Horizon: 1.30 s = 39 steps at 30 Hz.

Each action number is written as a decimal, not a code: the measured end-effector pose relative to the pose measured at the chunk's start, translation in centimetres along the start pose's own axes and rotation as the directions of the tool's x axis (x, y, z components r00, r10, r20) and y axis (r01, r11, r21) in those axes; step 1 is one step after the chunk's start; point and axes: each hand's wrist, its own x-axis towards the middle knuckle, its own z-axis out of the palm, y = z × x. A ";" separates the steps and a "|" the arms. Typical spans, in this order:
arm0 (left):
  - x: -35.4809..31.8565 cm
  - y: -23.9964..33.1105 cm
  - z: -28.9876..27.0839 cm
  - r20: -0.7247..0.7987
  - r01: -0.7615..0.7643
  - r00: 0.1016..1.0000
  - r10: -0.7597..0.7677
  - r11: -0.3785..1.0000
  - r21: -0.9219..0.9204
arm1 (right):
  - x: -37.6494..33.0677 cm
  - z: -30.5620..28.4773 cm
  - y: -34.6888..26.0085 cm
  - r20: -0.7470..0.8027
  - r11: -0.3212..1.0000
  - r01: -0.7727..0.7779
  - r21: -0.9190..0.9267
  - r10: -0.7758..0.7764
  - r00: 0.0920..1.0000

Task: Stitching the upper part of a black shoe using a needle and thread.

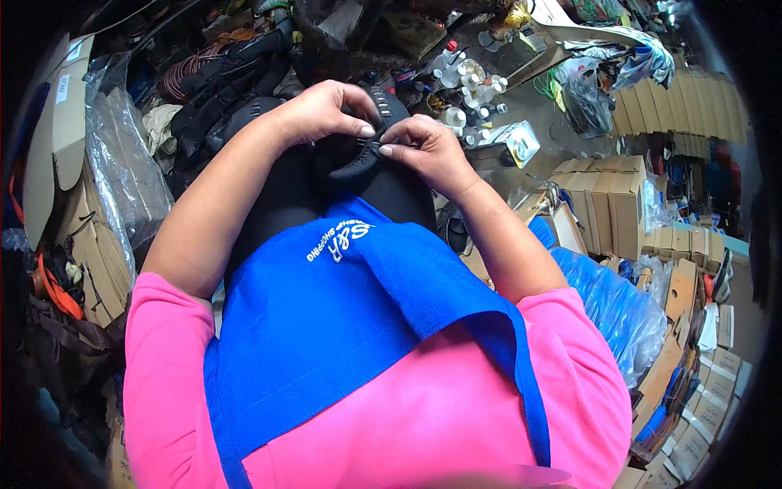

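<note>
Over my lap, I hold what looks like a black shoe (352,173), its padded edge facing me and a row of pale metallic marks on its far part. My left hand (330,112) arches over it from the left, with thumb and fingers closed on its upper edge. From the right, my right hand (423,147) pinches the same edge close to the left thumb. Something thin and shiny shows between the fingertips, too small to name. A blue apron (326,318) covers my front, over pink sleeves.
Several white bottles (472,81) stand ahead on the right. Cardboard boxes (603,204) and blue plastic-wrapped goods (611,310) are stacked to the right. Clear plastic sheeting (126,155) hangs over cardboard at left. Dark items lie heaped beyond my knees.
</note>
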 end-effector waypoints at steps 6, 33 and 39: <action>-4.7 0.4 1.1 -0.322 -0.034 0.910 0.260 0.822 0.568 | -1.7 -0.3 -1.0 0.006 0.873 0.299 -0.385 -0.322 0.947; -5.6 0.1 4.2 -0.503 0.051 0.827 0.250 0.858 0.511 | 0.5 -2.3 0.2 0.219 0.996 -0.005 -0.091 0.025 0.975; -5.5 0.2 4.0 -0.482 0.029 0.838 0.257 0.861 0.508 | 0.6 -2.6 -0.2 0.258 0.996 -0.063 -0.058 0.076 0.963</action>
